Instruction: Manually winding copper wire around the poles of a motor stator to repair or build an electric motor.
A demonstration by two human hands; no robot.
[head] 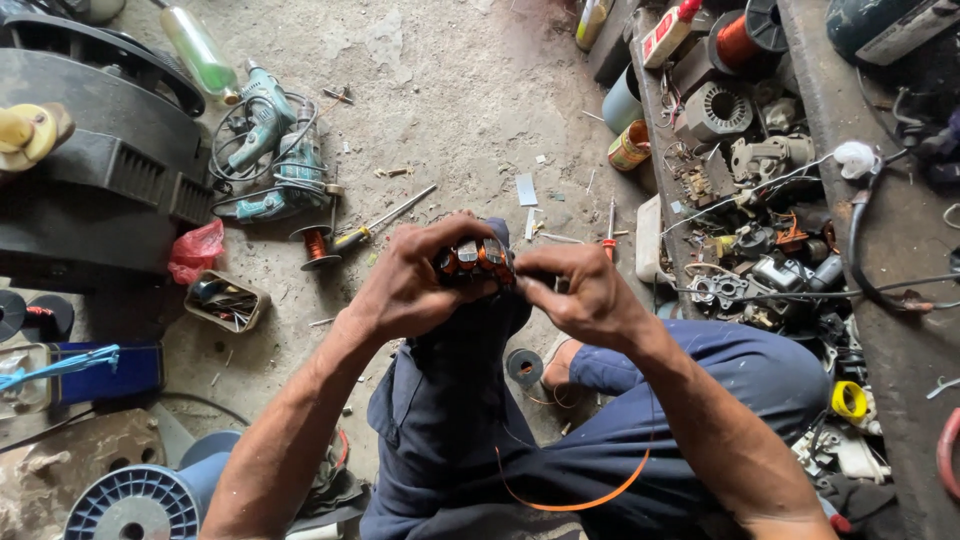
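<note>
1. The left hand (405, 285) is closed around a small wound motor part (475, 258), copper coils showing orange between dark segments. It is held above the raised knee (470, 330), over the concrete floor (450, 100).
2. The right hand (585, 295) has its fingers (528, 288) pinched shut at the right edge of that part; whether they grip a strand or the part's rim I cannot tell.
3. The wire on the coils looks thin. A sharp tug from the pinching fingers could snap it or scrape its coating against a metal edge.
4. An orange wire (590, 495) loops loose across the lap. It could catch on the knee or the sleeve and drag, pulling a winding out of place.
5. The part rests on nothing but the hands. If the left grip slackens, it likely drops to the gritty floor, where dirt and metal scraps could get into the coils.
6. A screwdriver (385, 222), a small wire spool (315, 245) and a teal power drill (265, 140) lie near the feet; a shifting leg could knock them.
7. The cluttered shelf (655, 150) just beside the right arm holds motor housings and loose cables an elbow could snag.
</note>
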